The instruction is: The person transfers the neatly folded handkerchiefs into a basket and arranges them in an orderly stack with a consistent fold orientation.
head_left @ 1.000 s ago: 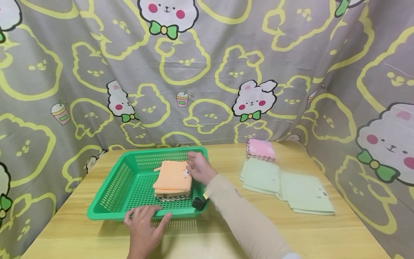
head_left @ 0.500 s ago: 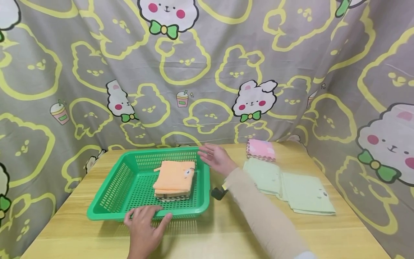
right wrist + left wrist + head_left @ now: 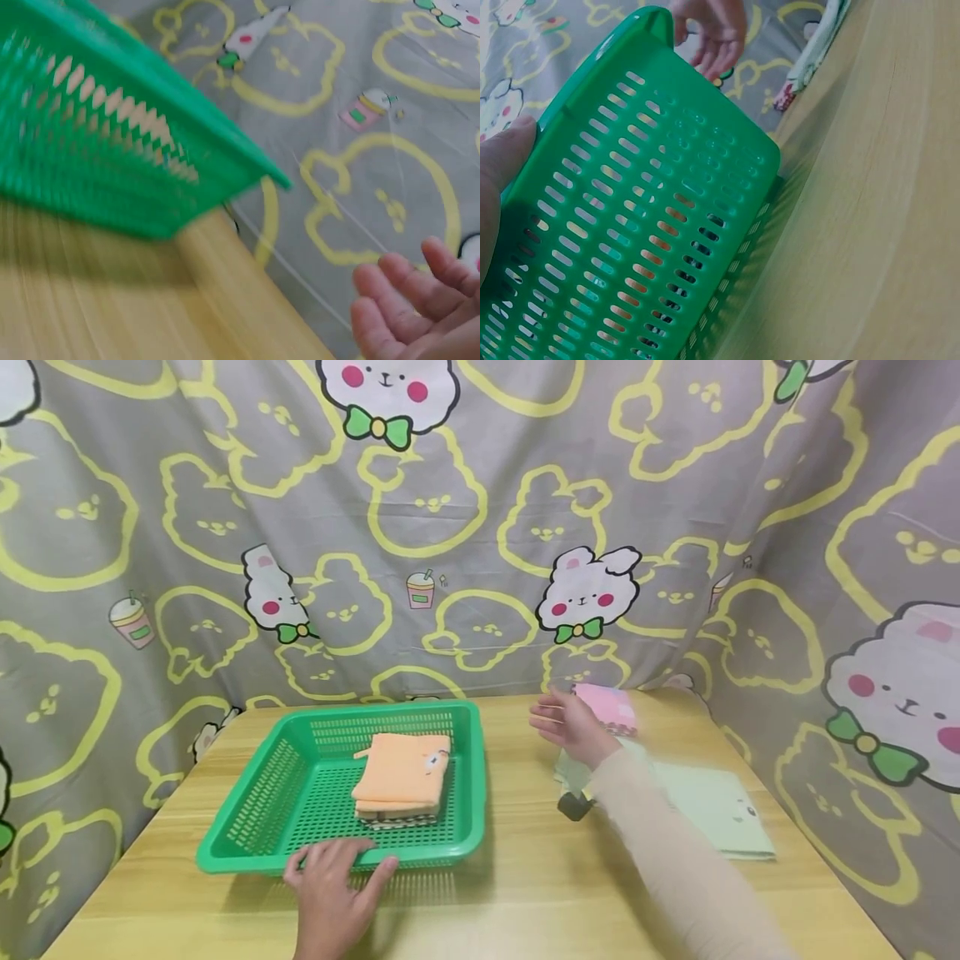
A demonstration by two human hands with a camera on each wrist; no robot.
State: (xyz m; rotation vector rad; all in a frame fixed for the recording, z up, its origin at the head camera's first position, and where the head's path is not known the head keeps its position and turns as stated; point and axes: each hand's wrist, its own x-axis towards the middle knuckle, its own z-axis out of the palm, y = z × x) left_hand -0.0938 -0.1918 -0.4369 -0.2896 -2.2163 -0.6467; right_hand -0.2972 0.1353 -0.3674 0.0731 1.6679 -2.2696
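Observation:
My left hand (image 3: 335,893) holds the front rim of a green plastic basket (image 3: 247,857), fingers over the edge and thumb beside it. In the left wrist view the thumb (image 3: 514,154) lies at the rim. Inside the basket sits a stack of folded towels, an orange towel (image 3: 401,768) with a small bear face on top and a checkered edge below. My right hand (image 3: 573,727) is in the air right of the basket, fingers loose and holding nothing. It is nearest a folded pink towel (image 3: 607,706) and partly covers it. Under the right forearm lies a pale green towel (image 3: 573,768), partly hidden.
Another folded pale green towel (image 3: 720,810) lies at the right on the wooden table (image 3: 517,893). A black wrist device (image 3: 574,805) hangs beneath the right wrist. A grey patterned curtain (image 3: 465,543) encloses the table's back and sides.
My right hand has moved from the orange towel, out over the basket's right rim, and rightward toward the pink and pale green towels. The left hand stays on the rim.

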